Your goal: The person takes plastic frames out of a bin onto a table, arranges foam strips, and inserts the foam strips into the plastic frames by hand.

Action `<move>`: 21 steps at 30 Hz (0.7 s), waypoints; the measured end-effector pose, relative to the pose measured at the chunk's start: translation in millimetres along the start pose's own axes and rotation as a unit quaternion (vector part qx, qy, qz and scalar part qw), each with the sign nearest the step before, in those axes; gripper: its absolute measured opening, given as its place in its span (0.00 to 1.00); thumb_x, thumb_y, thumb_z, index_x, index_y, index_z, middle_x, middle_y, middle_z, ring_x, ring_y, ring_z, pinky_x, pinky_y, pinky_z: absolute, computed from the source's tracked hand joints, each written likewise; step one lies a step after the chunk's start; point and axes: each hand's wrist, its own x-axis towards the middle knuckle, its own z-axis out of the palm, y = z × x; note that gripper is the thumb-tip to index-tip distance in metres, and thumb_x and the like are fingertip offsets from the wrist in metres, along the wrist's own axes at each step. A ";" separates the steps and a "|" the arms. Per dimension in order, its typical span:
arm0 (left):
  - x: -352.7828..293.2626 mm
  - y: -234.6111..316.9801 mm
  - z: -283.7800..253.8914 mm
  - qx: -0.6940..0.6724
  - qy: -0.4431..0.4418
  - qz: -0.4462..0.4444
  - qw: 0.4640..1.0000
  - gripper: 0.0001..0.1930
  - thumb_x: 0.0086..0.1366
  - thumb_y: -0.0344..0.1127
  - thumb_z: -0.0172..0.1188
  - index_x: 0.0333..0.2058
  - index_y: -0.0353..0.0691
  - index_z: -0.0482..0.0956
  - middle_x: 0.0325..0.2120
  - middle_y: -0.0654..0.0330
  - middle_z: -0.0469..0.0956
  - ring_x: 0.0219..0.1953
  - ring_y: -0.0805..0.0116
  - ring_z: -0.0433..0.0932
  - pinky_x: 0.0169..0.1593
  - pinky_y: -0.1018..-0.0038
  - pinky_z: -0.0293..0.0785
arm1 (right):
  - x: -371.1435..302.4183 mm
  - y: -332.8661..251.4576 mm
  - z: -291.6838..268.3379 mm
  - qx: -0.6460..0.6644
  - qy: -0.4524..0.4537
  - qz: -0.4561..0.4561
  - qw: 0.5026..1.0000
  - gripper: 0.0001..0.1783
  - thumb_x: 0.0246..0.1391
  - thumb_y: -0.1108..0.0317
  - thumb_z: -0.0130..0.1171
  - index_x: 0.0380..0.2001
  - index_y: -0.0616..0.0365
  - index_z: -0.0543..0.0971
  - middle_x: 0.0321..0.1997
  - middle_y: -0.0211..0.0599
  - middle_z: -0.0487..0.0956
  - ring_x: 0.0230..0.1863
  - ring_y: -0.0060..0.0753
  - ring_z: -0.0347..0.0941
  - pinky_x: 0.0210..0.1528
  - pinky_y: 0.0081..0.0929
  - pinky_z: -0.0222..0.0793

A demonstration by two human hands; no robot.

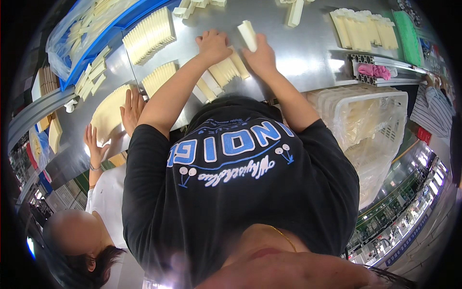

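Long cream-coloured plastic pieces lie in rows on the metal table. My right hand point(261, 57) is closed around one cream plastic piece point(247, 34), which tilts up and away from the tabletop. To its left, my left hand point(214, 46) rests at the far end of a short row of cream pieces point(223, 73), fingers apart and bent over; I see nothing held in it. Part of that row is hidden under my left hand and forearm. A single strip point(239, 65) lies at the row's right end, just below my right hand.
More stacked rows point(149, 36) stand at the left, beside a blue tray point(108, 36). A co-worker's hands point(132, 111) touch a curved row point(109, 111). At right are another row point(363, 30), a pink cloth point(374, 72) and a plastic-lined white crate point(370, 96).
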 end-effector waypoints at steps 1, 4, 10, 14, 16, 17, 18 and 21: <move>1.2 -0.4 1.6 -0.007 0.014 0.000 1.000 0.15 0.40 0.43 0.59 0.29 0.48 0.74 0.38 0.58 0.67 0.45 0.60 0.61 0.48 0.61 0.52 | -0.3 2.0 -7.0 -0.028 0.003 0.008 1.000 0.23 0.41 0.65 0.54 0.41 0.60 0.61 0.36 0.54 0.70 0.37 0.55 0.69 0.38 0.42 0.64; -2.0 -2.3 -1.2 -0.017 0.070 0.042 0.997 0.16 0.41 0.45 0.60 0.30 0.48 0.74 0.37 0.58 0.67 0.45 0.59 0.61 0.48 0.60 0.51 | -8.0 15.2 -14.9 -0.099 0.005 -0.040 0.994 0.22 0.41 0.66 0.53 0.41 0.61 0.61 0.34 0.53 0.70 0.35 0.53 0.68 0.37 0.40 0.65; -22.9 30.4 -2.9 0.189 0.076 0.084 0.975 0.25 0.40 0.53 0.61 0.34 0.40 0.74 0.37 0.56 0.68 0.45 0.60 0.61 0.49 0.58 0.50 | -31.4 26.4 -3.1 -0.244 0.023 -0.132 0.961 0.20 0.39 0.67 0.54 0.37 0.62 0.65 0.32 0.46 0.68 0.36 0.47 0.66 0.34 0.40 0.66; -16.4 26.3 -6.6 0.160 0.070 0.071 0.982 0.27 0.40 0.54 0.61 0.33 0.38 0.74 0.37 0.54 0.67 0.46 0.60 0.60 0.48 0.58 0.51 | -26.2 27.0 -1.4 -0.246 0.048 -0.170 0.953 0.15 0.39 0.66 0.54 0.32 0.61 0.68 0.32 0.45 0.68 0.37 0.46 0.65 0.34 0.38 0.66; -8.5 25.7 -16.8 0.117 -0.053 0.020 0.992 0.27 0.43 0.54 0.58 0.38 0.41 0.74 0.41 0.55 0.68 0.49 0.59 0.59 0.51 0.58 0.47 | -26.0 27.6 -0.5 -0.222 0.039 -0.159 0.961 0.15 0.39 0.66 0.54 0.31 0.61 0.68 0.32 0.45 0.68 0.37 0.46 0.65 0.34 0.38 0.66; -4.8 25.8 -21.7 0.118 -0.050 0.020 0.992 0.27 0.43 0.54 0.58 0.38 0.41 0.74 0.41 0.55 0.68 0.49 0.59 0.59 0.51 0.58 0.47 | -25.6 27.7 0.2 -0.199 0.029 -0.147 0.968 0.14 0.39 0.66 0.54 0.31 0.61 0.68 0.32 0.44 0.68 0.37 0.45 0.65 0.35 0.37 0.65; -1.2 25.8 -26.6 0.083 -0.086 0.015 0.993 0.25 0.43 0.53 0.58 0.37 0.42 0.74 0.39 0.56 0.70 0.48 0.58 0.60 0.49 0.59 0.49 | -25.1 27.1 0.7 -0.199 0.031 -0.149 0.968 0.14 0.39 0.66 0.54 0.31 0.61 0.68 0.32 0.44 0.68 0.37 0.45 0.65 0.35 0.37 0.65; 6.3 22.8 -29.0 0.037 -0.112 -0.008 0.993 0.21 0.43 0.50 0.56 0.34 0.43 0.76 0.35 0.59 0.74 0.45 0.57 0.64 0.47 0.60 0.51 | -26.1 22.0 4.0 -0.183 0.030 -0.146 0.972 0.13 0.40 0.65 0.53 0.30 0.61 0.68 0.32 0.44 0.68 0.37 0.45 0.66 0.36 0.37 0.65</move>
